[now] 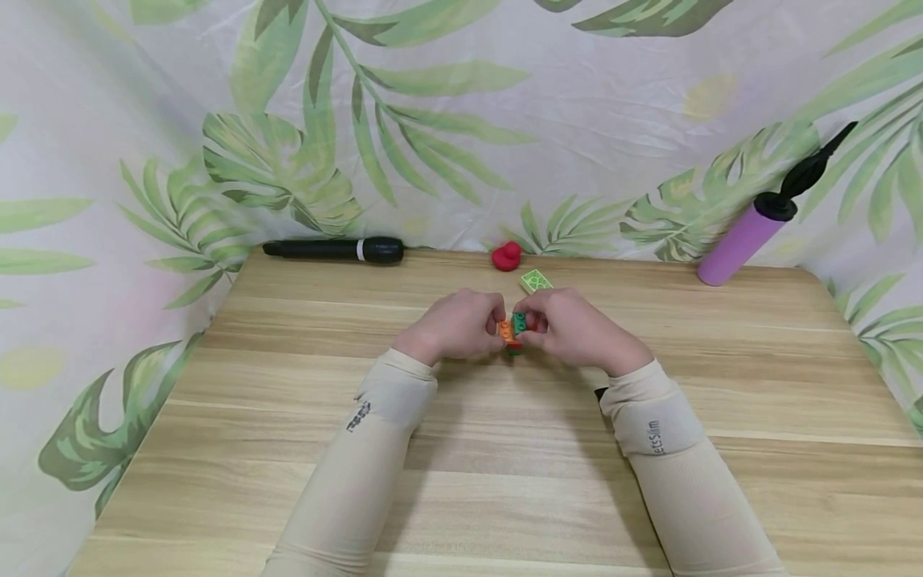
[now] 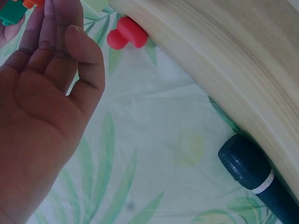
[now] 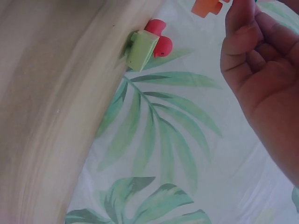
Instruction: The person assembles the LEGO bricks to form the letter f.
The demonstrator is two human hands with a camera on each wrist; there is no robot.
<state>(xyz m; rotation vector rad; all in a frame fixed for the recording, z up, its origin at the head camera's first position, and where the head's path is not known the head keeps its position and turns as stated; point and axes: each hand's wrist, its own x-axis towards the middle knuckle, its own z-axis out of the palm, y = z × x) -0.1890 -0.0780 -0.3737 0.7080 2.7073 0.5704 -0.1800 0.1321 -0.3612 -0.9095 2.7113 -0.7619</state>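
Observation:
Both hands meet over the middle of the table around a small cluster of toy building bricks. My left hand point(image 1: 465, 324) pinches the orange brick point(image 1: 506, 330) from the left side. From the right, my right hand point(image 1: 573, 328) grips the green brick point(image 1: 519, 322) between thumb and fingers, right against the orange one. Red and green parts show just below them, partly hidden. In the left wrist view the green brick point(image 2: 12, 12) appears past the fingertips. The orange brick point(image 3: 206, 7) shows at the top of the right wrist view.
Beyond the hands lie a light green brick point(image 1: 535, 280) and a red toy duck point(image 1: 507, 256). A black microphone-shaped object point(image 1: 332, 250) lies at the back left edge. A purple hand pump point(image 1: 743, 244) with a black top leans at the back right, against the leaf-print cloth.

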